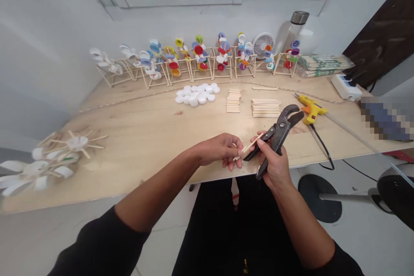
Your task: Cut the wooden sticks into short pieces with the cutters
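Observation:
My left hand (223,151) pinches a thin wooden craft stick (249,145) between its fingertips, just over the table's front edge. My right hand (273,166) grips a pair of black metal pliers (278,133) by the handles. The stick's far end reaches in among the pliers near my right fingers, but the exact contact is hard to tell. Both hands hover close together, and a stack of craft sticks (265,108) lies just beyond them.
A plywood table (129,138) holds white bottle caps (194,94), a shorter stick stack (233,100), and a yellow glue gun (310,110) with a black cord. Stick-and-cap models (199,58) line the back. A blurred white pinwheel model (54,159) sits at left.

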### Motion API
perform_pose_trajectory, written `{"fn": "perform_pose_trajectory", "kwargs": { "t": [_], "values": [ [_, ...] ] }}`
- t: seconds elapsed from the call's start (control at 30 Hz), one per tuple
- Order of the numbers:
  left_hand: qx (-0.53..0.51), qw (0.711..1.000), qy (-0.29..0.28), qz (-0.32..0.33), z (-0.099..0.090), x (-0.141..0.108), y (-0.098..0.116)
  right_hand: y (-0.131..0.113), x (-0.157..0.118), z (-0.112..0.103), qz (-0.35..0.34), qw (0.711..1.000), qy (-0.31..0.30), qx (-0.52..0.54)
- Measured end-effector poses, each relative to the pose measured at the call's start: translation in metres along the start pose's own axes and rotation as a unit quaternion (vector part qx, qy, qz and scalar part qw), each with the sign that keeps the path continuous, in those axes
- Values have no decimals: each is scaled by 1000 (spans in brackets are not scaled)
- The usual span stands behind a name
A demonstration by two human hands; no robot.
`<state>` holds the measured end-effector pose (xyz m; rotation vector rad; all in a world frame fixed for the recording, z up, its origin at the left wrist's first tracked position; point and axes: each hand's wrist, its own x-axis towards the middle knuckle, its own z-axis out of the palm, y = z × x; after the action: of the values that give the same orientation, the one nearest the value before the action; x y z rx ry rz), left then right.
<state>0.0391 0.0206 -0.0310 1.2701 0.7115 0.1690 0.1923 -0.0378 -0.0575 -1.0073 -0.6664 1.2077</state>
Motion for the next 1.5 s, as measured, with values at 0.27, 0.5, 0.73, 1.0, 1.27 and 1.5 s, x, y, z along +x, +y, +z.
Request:
{"fn": "perform_pose_trajectory", "kwargs": {
  "t": [0.27, 0.5, 0.73, 1.0, 1.27, 1.5],
  "values": [
    [-18, 1000, 15, 2, 3, 0, 1, 7, 0, 2, -36, 999, 22, -17],
    [-20, 1000, 13, -6, 4, 1, 2, 9, 1, 0, -43, 998, 30, -24],
    [-8, 1000, 21, -15, 6, 1, 4, 11, 0, 0, -50, 997, 40, -31],
    [-2, 999, 30, -15, 7, 2, 7, 11, 0, 1, -62, 997, 36, -22],
    [-1, 1000, 25, 0, 6, 2, 2, 10, -1, 0, -58, 997, 34, -35],
    [-15, 999, 43, 3, 6, -2, -1, 7, -2, 1, -50, 998, 23, -16]
  ]
}}
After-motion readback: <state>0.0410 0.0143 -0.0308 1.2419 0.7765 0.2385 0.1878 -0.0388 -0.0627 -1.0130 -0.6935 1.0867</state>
